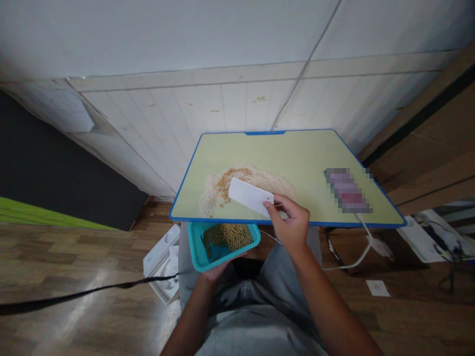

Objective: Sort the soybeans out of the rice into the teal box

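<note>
A turquoise tray holding many round yellow-green beans is just below the table's front edge. My left hand supports it from underneath, its fingers mostly hidden by the tray. Between the thumb and fingers of my right hand is a white card, held over the left half of the table. The card's far end lies beside yellow beans scattered among pale grains spread on the tabletop.
The light green table has a blue rim. On its right side lies a blurred-out device with a white cable. White boxes sit on the floor at left. A black strap crosses the lower left.
</note>
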Demonstrator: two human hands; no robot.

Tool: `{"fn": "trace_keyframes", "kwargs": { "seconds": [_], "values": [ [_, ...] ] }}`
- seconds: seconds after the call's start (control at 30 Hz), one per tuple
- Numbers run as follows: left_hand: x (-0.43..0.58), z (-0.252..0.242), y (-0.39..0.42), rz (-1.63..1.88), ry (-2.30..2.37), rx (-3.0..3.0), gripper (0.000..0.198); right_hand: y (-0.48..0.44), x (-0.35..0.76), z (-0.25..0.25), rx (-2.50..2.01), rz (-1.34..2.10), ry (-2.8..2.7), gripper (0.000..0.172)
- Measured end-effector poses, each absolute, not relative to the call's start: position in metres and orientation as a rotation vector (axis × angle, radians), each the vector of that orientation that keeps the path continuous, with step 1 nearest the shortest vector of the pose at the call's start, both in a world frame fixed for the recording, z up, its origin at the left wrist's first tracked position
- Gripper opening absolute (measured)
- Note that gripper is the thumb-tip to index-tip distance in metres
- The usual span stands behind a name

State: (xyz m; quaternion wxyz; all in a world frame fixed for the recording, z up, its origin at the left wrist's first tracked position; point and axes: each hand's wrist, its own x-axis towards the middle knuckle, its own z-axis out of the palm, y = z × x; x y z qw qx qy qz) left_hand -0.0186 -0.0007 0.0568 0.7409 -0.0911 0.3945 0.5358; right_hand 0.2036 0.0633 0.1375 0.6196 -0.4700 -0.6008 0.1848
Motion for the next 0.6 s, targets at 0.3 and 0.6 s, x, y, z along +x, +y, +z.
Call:
{"fn": "trace_keyframes", "kwargs": {
  "seconds": [0.3, 0.6],
  "values": [
    [-0.022, 0.04, 0.0, 1.181, 0.857, -0.147, 0.074, 0.094, 0.191, 0.139, -1.061, 0.415, -1.39, 0.016],
    [-0.029, -0.003, -0.002, 1.174, 0.661, -0.108, 0.075, 0.159, 0.202, 0.162, -0.976, 0.598, -1.443, 0.014]
  ]
}}
